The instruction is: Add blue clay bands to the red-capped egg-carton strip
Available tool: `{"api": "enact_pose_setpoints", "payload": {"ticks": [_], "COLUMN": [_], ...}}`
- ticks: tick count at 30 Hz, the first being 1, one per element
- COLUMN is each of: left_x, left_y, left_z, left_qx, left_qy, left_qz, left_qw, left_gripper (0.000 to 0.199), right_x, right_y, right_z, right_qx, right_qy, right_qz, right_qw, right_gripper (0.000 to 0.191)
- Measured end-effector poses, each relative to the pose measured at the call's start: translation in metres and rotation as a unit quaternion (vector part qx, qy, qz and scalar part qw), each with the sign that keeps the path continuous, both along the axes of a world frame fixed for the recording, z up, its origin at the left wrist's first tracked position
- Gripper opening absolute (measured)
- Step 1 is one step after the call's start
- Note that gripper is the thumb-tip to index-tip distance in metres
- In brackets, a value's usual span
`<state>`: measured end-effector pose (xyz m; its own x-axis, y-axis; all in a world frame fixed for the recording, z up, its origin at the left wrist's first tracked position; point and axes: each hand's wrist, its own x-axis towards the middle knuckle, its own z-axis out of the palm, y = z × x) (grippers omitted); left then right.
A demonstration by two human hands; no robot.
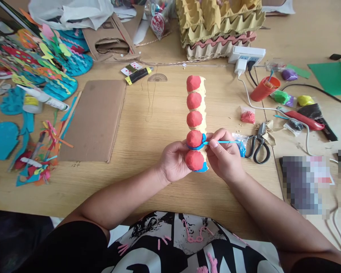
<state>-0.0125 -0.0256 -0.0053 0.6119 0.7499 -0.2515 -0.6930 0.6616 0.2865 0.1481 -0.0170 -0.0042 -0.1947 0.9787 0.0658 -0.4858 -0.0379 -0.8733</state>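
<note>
A strip of egg carton stands out from my hands, its row of several bumps covered in red clay. My left hand is closed round the lower left side of the strip. Between the two lowest red bumps runs a band of blue clay, and more blue clay shows at the bottom end. My right hand pinches a thin light-blue stick, whose tip touches the blue band at its right side.
Black-handled scissors and a bag of blue clay lie right of my right hand. Cardboard lies to the left. Egg trays, a power strip and a red cup are farther back.
</note>
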Motion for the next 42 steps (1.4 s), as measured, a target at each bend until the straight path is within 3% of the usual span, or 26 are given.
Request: {"api": "enact_pose_setpoints", "payload": {"ticks": [6,14,24,32,42], "left_x": [0.0008,0.001,0.0026,0.0014,0.0036], "left_y": [-0.001,-0.0005,-0.0027,-0.0018,-0.0021], "left_z": [0.0003,-0.0004,0.0014,0.0036,-0.0025], "left_qx": [-0.012,0.006,-0.007,-0.001,-0.012], "left_qy": [0.0,-0.009,0.016,0.037,0.039], "left_qz": [0.009,-0.002,0.008,0.011,0.027], "left_qw": [1.0,1.0,1.0,0.999,0.999], "left_gripper": [0.013,0.007,0.005,0.022,0.012], "right_x": [0.0004,0.0015,0.0005,0.0022,-0.0003], "right_y": [-0.0009,0.0001,-0.0023,0.0006,-0.0009], "right_z": [-0.0022,0.0005,-0.0003,0.0012,-0.0002], "right_qx": [-0.015,-0.026,-0.007,-0.045,-0.065], "right_qy": [0.005,0.015,-0.04,0.014,-0.02], "right_qz": [-0.018,0.008,-0.054,0.0,-0.043], "right_qw": [1.0,1.0,0.998,0.999,0.997], "right_gripper": [0.027,0.03,0.034,0.033,0.039]}}
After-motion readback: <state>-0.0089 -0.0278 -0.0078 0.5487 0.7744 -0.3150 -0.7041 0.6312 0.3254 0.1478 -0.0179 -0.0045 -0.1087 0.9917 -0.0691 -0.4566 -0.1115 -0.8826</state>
